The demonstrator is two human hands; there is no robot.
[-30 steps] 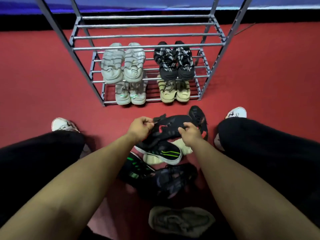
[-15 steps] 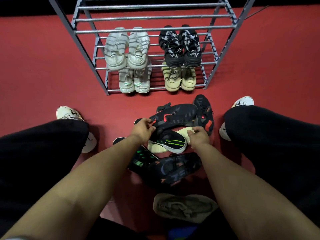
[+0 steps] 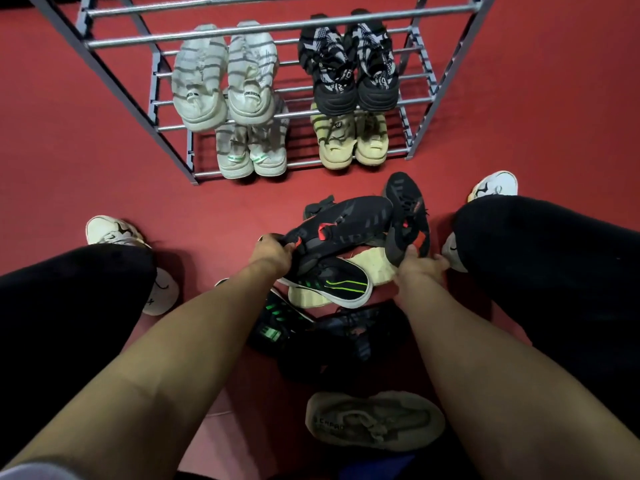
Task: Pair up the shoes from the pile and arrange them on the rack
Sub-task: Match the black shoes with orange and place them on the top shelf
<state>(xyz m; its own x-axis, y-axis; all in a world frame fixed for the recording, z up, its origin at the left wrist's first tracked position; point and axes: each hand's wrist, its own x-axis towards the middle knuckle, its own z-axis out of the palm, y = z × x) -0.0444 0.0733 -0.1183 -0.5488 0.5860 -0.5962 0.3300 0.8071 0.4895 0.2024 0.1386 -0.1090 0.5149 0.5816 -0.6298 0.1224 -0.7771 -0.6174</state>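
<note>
At the centre of the frame, on the red floor, lies the shoe pile. The left hand is at the pile's left edge, fingers curled round the heel end of a black shoe with red accents, which stretches up and to the right from that grip across the top of the heap. The right hand is at the pile's right edge, fingers closed on the lower end of a second black and red shoe, which stands nearly upright just above it. Between the two hands, lower down, lies a black shoe with a neon green stripe over a pale sole. A beige shoe lies apart at the bottom of the frame. In the upper half stands the grey rack, with four pairs on it: white and black-and-white above, pale with green tabs and tan below.
</note>
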